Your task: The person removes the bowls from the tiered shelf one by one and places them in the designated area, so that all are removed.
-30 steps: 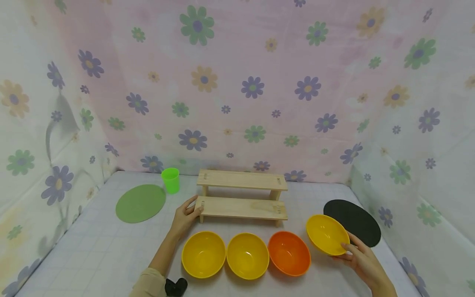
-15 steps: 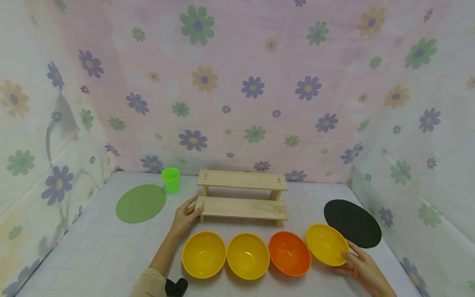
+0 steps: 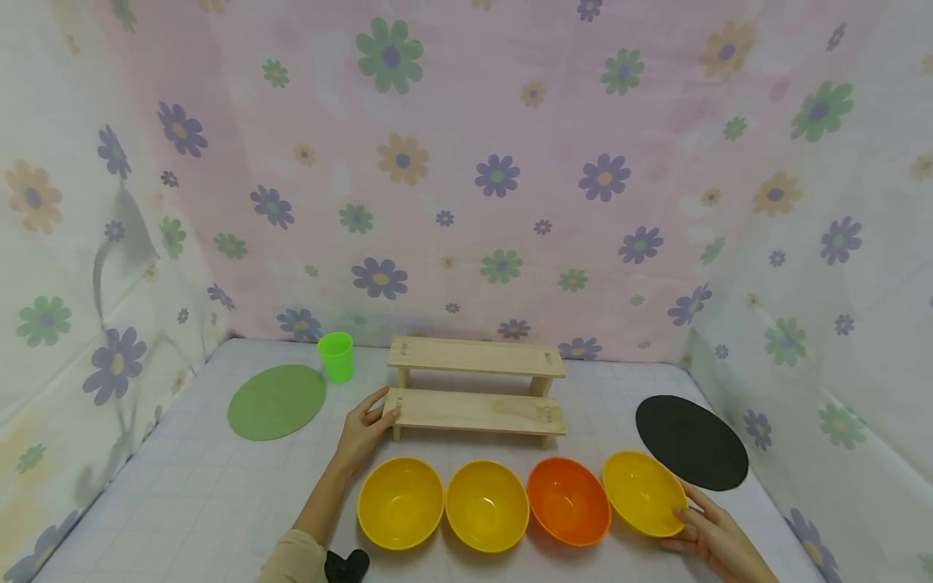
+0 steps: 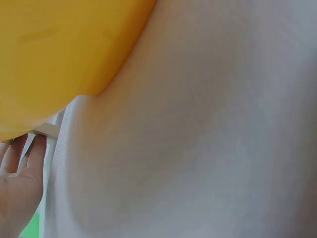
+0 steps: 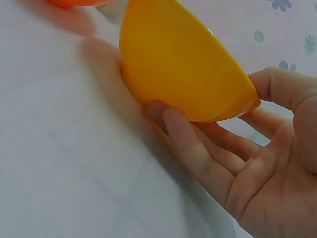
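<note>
My right hand (image 3: 717, 538) holds a yellow bowl (image 3: 643, 494) by its right side, thumb at the rim and fingers under it. In the right wrist view this bowl (image 5: 178, 64) is tilted, its base side near the cloth. An orange bowl (image 3: 568, 502) stands just left of it, followed by a middle yellow bowl (image 3: 487, 507) and a left yellow bowl (image 3: 400, 504). My left hand (image 3: 363, 427) grips the left end of the front step of a two-step wooden stand (image 3: 474, 410), thumb on top. In the left wrist view, a yellow bowl partly hides that hand (image 4: 20, 188).
A black round mat (image 3: 692, 443) lies at the right, beyond the held bowl. At the left are a green round mat (image 3: 277, 402) and a bright green cup (image 3: 336, 358). A black heart-shaped object (image 3: 347, 566) lies by the left forearm. Flowered cloth walls enclose the table.
My right hand has lowered the yellow bowl and brought it nearer to me, into line beside the orange bowl. The left hand stays at the wooden stand.
</note>
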{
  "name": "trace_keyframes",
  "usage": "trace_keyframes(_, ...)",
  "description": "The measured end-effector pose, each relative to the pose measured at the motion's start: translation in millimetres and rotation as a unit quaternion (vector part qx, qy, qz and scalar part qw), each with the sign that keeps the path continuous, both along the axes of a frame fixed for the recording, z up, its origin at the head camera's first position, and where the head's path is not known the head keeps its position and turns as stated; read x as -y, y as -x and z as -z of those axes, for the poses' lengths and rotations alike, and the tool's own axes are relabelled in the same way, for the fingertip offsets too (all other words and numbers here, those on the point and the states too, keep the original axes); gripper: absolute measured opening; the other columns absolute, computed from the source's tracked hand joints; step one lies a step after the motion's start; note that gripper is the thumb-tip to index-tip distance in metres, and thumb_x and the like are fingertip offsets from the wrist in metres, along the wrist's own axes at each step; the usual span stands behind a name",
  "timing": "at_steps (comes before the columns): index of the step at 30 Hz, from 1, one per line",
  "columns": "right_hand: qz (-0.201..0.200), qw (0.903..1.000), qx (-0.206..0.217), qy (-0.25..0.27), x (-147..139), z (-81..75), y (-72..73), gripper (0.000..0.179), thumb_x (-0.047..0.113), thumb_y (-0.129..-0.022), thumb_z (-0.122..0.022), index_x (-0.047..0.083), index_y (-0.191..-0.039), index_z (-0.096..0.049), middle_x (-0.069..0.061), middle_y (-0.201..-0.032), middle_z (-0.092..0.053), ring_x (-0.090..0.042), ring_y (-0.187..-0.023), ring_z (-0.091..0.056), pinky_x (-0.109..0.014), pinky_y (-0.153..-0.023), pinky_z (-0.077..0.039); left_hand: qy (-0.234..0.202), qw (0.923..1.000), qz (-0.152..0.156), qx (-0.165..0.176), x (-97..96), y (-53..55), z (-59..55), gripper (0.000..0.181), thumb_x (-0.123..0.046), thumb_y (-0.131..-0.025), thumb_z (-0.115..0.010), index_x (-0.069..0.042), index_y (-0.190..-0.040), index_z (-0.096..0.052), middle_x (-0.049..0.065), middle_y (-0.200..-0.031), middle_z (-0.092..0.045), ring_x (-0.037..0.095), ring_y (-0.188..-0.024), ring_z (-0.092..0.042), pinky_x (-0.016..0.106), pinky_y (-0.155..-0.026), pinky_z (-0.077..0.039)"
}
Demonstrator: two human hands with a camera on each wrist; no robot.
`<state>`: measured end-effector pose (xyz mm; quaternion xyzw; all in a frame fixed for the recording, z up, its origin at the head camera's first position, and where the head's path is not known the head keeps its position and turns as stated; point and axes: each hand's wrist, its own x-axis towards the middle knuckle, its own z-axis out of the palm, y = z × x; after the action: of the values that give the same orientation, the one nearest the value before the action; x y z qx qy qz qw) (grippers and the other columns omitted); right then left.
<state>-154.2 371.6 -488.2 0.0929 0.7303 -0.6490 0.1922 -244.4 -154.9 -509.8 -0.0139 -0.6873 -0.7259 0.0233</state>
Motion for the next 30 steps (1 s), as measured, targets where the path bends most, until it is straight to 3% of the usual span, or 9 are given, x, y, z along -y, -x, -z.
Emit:
trace_keyframes(5,0.003,1.0,0.009,0.0,0.3,-0.8,-0.4,0.071,0.01,-0.1,-0.041,-0.01,-0.143,0.011,-0.035,-0.135,-0.036,-0.029,-0.094,-0.066,-0.047,-0.086,-0.051,-0.007,1.0,-0.003,-0.003,0.3,-0.2,0.1,0.061,-0.007,-0.089,-0.063,0.001,-0.143,-0.035,0.032,-0.132,-0.046,0.038,-0.117,-0.052,0.03,-0.093,-0.047)
trace_keyframes(11,0.039,0.9985,0.005,-0.039,8.6,-2.2,-0.8,0.069,0.012,-0.099,-0.044,-0.01,-0.145,0.002,-0.041,-0.143,-0.017,-0.028,-0.09,-0.066,-0.044,-0.084,-0.053,0.003,0.9999,-0.004,-0.016,0.3,-1.3,1.2,0.061,-0.006,-0.089,-0.063,0.005,-0.142,-0.033,0.034,-0.131,-0.046,0.04,-0.116,-0.053,0.03,-0.092,-0.048)
trace_keyframes(15,0.044,0.9925,0.001,-0.114,14.5,-5.3,0.1,0.071,0.028,-0.1,-0.045,-0.01,-0.146,-0.005,-0.04,-0.144,-0.015,-0.025,-0.091,-0.064,-0.04,-0.084,-0.054,-0.006,0.9999,-0.005,-0.008,-0.1,-0.7,0.8,0.062,-0.006,-0.089,-0.063,0.002,-0.143,-0.034,0.032,-0.132,-0.046,0.039,-0.117,-0.052,0.03,-0.093,-0.048)
trace_keyframes(17,0.034,0.9834,-0.011,-0.178,16.6,-7.8,0.7,0.074,0.037,-0.099,-0.045,-0.01,-0.145,-0.012,-0.041,-0.141,-0.022,-0.025,-0.093,-0.062,-0.037,-0.082,-0.055,-0.008,0.9999,-0.002,-0.007,-0.5,-0.2,0.9,0.062,-0.007,-0.089,-0.063,0.002,-0.143,-0.034,0.032,-0.132,-0.046,0.039,-0.118,-0.051,0.031,-0.094,-0.047)
trace_keyframes(20,0.027,0.9625,-0.052,-0.265,19.2,-12.6,0.2,0.072,0.043,-0.098,-0.044,-0.008,-0.143,-0.021,-0.041,-0.136,-0.032,-0.034,-0.1,-0.06,-0.036,-0.077,-0.057,-0.011,0.9999,-0.002,-0.001,-0.8,0.4,1.0,0.062,-0.007,-0.09,-0.063,0.001,-0.144,-0.034,0.031,-0.133,-0.046,0.039,-0.118,-0.051,0.031,-0.095,-0.046)
trace_keyframes(22,0.042,0.9425,-0.111,-0.312,21.2,-15.0,-0.8,0.065,0.04,-0.098,-0.046,-0.008,-0.139,-0.03,-0.039,-0.13,-0.043,-0.032,-0.097,-0.062,-0.029,-0.072,-0.057,-0.009,1.0,-0.004,0.001,-0.8,0.3,1.0,0.061,-0.007,-0.09,-0.063,0.0,-0.143,-0.034,0.031,-0.133,-0.046,0.039,-0.118,-0.052,0.031,-0.094,-0.047)
trace_keyframes(24,0.072,0.9192,-0.19,-0.338,23.5,-15.5,-1.7,0.056,0.032,-0.098,-0.05,-0.009,-0.134,-0.04,-0.036,-0.123,-0.051,-0.019,-0.092,-0.064,-0.019,-0.068,-0.054,-0.012,0.9999,-0.008,0.006,-0.9,0.0,0.4,0.061,-0.006,-0.089,-0.063,-0.001,-0.143,-0.035,0.03,-0.132,-0.047,0.038,-0.118,-0.052,0.03,-0.094,-0.047)
trace_keyframes(27,0.12,0.8718,-0.306,-0.363,28.0,-12.7,0.0,0.041,0.02,-0.094,-0.057,-0.009,-0.123,-0.051,-0.028,-0.106,-0.063,0.009,-0.078,-0.056,-0.008,-0.06,-0.048,-0.009,0.9999,-0.009,0.004,-0.8,-0.9,-0.4,0.061,-0.005,-0.089,-0.063,0.0,-0.143,-0.035,0.031,-0.132,-0.047,0.039,-0.118,-0.052,0.031,-0.094,-0.047)
trace_keyframes(30,0.152,0.8384,-0.362,-0.378,34.7,-9.5,5.3,0.038,0.018,-0.091,-0.062,-0.006,-0.12,-0.056,-0.018,-0.099,-0.067,0.019,-0.074,-0.049,-0.014,-0.052,-0.05,-0.009,0.9999,-0.006,0.002,-0.4,-2.1,-1.3,0.06,-0.005,-0.089,-0.062,0.0,-0.143,-0.035,0.031,-0.133,-0.046,0.04,-0.118,-0.051,0.033,-0.094,-0.047)
